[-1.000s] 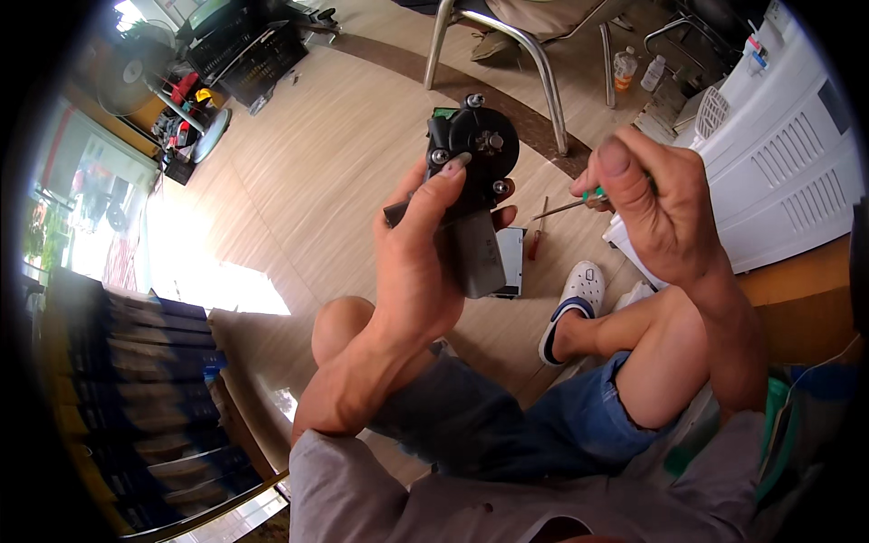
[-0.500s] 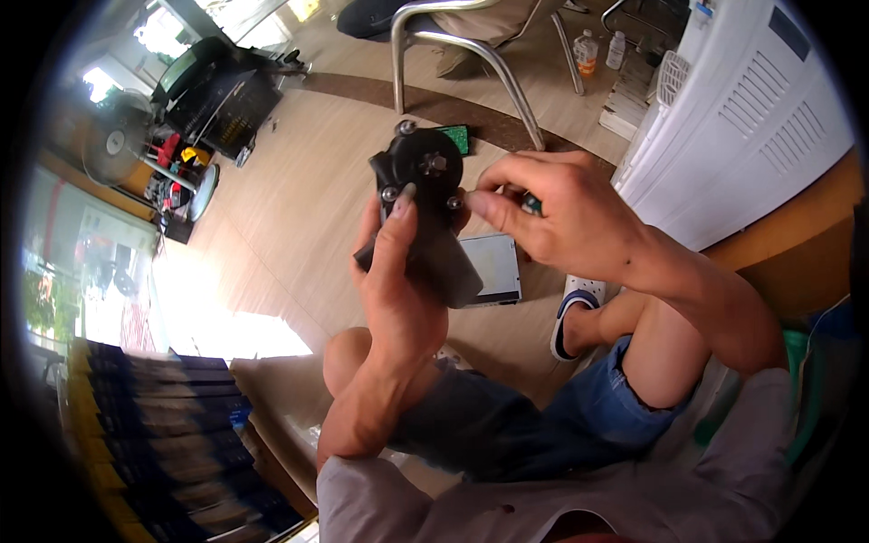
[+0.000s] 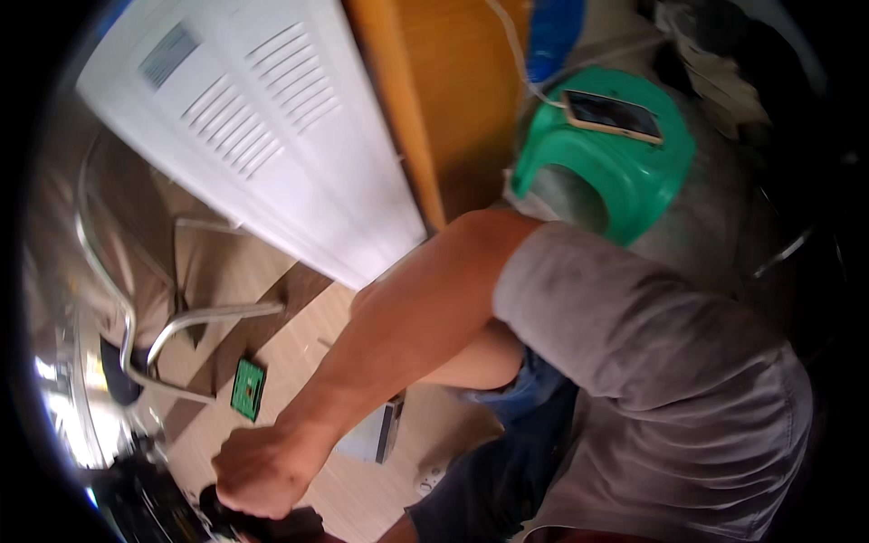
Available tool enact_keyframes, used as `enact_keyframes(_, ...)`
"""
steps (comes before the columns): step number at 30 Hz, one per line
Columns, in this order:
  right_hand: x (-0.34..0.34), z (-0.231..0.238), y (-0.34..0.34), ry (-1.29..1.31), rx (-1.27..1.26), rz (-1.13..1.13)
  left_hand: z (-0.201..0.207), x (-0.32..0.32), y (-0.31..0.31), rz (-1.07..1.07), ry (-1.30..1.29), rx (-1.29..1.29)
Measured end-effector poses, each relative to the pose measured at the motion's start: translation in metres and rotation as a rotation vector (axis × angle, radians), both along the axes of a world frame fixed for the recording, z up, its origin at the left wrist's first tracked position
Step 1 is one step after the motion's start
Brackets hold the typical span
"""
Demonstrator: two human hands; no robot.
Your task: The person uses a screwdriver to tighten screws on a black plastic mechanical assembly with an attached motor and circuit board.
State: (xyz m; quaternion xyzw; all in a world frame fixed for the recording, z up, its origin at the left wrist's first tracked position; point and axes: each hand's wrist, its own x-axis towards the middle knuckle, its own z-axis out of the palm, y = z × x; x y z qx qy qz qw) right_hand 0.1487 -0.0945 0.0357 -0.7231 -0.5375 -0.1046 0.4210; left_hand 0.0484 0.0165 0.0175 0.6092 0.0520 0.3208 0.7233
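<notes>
My right hand (image 3: 262, 471) is closed in a fist at the lower left, knuckles up, right over a black motor-like housing (image 3: 301, 522) that is only partly in view. Its fingertips are turned away, so what they grip does not show. Just a sliver of skin beside the housing at the bottom edge may be my left hand; its fingers are hidden. Beyond my right hand a green circuit board (image 3: 247, 389) lies on the floor. A flat silvery box (image 3: 369, 434) sits on the floor behind my right forearm.
A white louvred panel (image 3: 262, 100) stands upright by an orange-brown wooden side (image 3: 453, 100). To the right, a phone (image 3: 612, 116) with a cable lies on a green plastic stool (image 3: 652, 181). A metal chair frame (image 3: 127, 317) is at the left; dark equipment (image 3: 145, 498) fills the lower-left corner.
My view has swung far to the right, bringing in the stool and phone. The housing, held in my left hand before, has slid to the lower edge. My right hand now covers part of it.
</notes>
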Motion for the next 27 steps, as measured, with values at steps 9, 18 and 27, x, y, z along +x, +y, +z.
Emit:
enact_keyframes(9, -0.003, 0.003, 0.001, -0.052, -0.040, -0.008, 0.008, 0.003, -0.013, 0.037, -0.084, 0.135)
enact_keyframes(18, 0.003, -0.001, -0.001, -0.097, -0.066, 0.040, 0.023, 0.001, -0.029, 0.100, -0.111, 0.130)
enact_keyframes(27, -0.001, 0.004, -0.009, -0.046, -0.102, -0.010, 0.001, -0.001, -0.017, 0.008, -0.011, 0.045)
